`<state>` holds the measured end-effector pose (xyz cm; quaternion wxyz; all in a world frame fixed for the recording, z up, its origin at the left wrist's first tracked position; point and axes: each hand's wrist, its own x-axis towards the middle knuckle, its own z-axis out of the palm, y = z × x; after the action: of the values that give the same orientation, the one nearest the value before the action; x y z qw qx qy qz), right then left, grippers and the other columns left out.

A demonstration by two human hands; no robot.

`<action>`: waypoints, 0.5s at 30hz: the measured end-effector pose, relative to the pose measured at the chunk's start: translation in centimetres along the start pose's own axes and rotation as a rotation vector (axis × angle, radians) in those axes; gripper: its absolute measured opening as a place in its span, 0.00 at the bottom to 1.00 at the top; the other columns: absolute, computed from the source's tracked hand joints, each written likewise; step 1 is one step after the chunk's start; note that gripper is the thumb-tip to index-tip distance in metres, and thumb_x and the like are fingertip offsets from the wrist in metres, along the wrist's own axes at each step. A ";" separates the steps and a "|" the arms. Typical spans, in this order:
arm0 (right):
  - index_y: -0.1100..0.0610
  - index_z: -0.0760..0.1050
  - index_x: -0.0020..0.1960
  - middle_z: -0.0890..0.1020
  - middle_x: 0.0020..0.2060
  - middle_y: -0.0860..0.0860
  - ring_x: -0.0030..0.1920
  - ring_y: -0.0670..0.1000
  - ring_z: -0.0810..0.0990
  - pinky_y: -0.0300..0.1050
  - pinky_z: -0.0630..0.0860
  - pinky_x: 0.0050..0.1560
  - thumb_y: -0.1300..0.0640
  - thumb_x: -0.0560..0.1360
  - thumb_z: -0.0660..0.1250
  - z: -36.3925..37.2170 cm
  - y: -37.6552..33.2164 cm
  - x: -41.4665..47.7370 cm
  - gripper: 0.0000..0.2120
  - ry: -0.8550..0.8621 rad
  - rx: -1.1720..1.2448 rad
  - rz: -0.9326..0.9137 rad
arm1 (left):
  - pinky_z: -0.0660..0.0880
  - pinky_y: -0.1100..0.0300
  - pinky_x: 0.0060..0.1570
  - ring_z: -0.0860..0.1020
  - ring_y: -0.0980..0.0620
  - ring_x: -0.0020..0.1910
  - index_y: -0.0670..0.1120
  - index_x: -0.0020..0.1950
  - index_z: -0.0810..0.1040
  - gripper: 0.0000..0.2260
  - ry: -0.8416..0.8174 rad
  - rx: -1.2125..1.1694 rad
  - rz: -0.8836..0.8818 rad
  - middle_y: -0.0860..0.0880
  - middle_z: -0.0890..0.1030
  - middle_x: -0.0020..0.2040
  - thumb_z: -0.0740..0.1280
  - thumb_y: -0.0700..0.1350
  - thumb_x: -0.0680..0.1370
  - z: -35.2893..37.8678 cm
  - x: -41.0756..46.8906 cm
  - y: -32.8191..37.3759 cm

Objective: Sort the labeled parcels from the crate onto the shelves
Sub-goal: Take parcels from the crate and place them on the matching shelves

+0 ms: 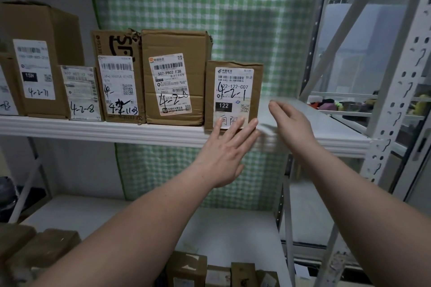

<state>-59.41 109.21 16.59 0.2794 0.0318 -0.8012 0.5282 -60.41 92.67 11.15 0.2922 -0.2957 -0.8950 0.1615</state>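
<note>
A small brown parcel (233, 81) with a white label marked 4-2-1 stands upright at the right end of a row of parcels on the white upper shelf (116, 130). My left hand (224, 154) is flat with straight fingers, its fingertips touching the lower front of that parcel. Just right of the parcel my right hand (291, 121) hovers over the bare shelf board, fingers relaxed and holding nothing. To the left stand a taller parcel marked 4-2-2 (175, 77) and several other labeled boxes.
More cardboard boxes (198, 270) lie low at the frame's bottom, and others sit at the lower left (35, 247). A grey perforated shelf upright (396, 100) rises on the right. The lower shelf (221, 223) is white. A green checked cloth hangs behind.
</note>
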 end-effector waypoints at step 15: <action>0.59 0.79 0.61 0.81 0.60 0.55 0.63 0.54 0.76 0.46 0.67 0.64 0.53 0.82 0.58 1.0 -0.5 -0.3 0.16 -0.145 -0.113 -0.016 | 0.38 0.36 0.71 0.36 0.46 0.77 0.45 0.78 0.37 0.35 -0.027 0.018 -0.038 0.49 0.33 0.78 0.55 0.57 0.80 0.9 1.2 0.1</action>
<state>-59.44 108.02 16.57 0.2263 0.0605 -0.8475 0.4762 -61.70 93.36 10.97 0.2855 -0.2740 -0.9028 0.1682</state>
